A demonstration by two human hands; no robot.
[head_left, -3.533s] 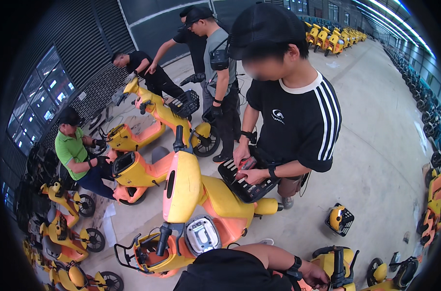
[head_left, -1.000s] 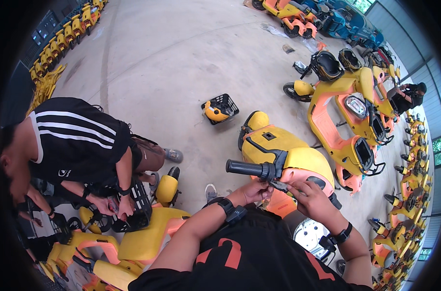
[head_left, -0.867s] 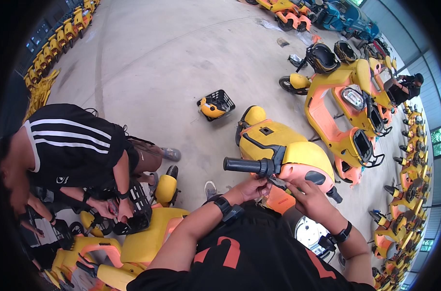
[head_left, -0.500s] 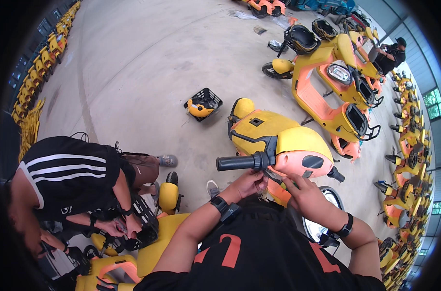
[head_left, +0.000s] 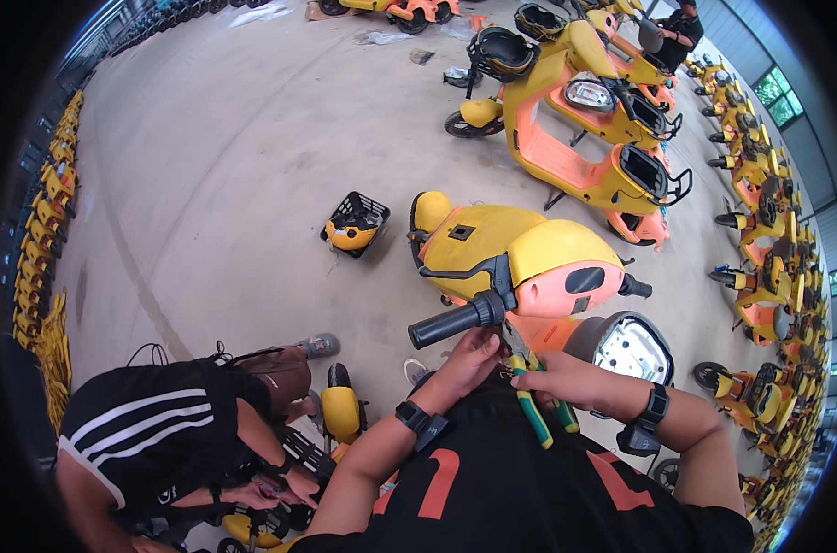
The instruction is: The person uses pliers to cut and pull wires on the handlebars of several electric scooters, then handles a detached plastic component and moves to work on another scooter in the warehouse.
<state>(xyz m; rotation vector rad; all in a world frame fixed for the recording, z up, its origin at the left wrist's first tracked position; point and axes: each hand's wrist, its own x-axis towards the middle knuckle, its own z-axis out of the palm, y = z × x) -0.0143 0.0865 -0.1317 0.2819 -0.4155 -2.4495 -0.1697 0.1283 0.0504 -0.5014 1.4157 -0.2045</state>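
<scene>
My right hand [head_left: 575, 380] is closed around pliers [head_left: 535, 419] with green and yellow handles. Their handles point down toward my shirt, and the metal jaws point up beside the left handlebar. Close to the jaws, the fingers of my left hand [head_left: 474, 358] are pinched together; whatever they hold is too small or hidden to make out. Both hands are just below the black handlebar grip [head_left: 450, 321] of a yellow and pink scooter [head_left: 566, 249]. The scooter's light-coloured seat opening [head_left: 632, 350] shows behind my right wrist.
On my left a person in a black striped top [head_left: 146, 433] bends over another scooter [head_left: 343, 410]. A black basket [head_left: 370, 210] with a yellow part lies on the floor. More scooters [head_left: 575, 152] stand at the right, and a second person [head_left: 676, 37] is farther off.
My right hand has turned and lowered, and the pliers' handles now show below it. My left hand stays by the grip. The whole view has shifted, exposing more of the seat opening.
</scene>
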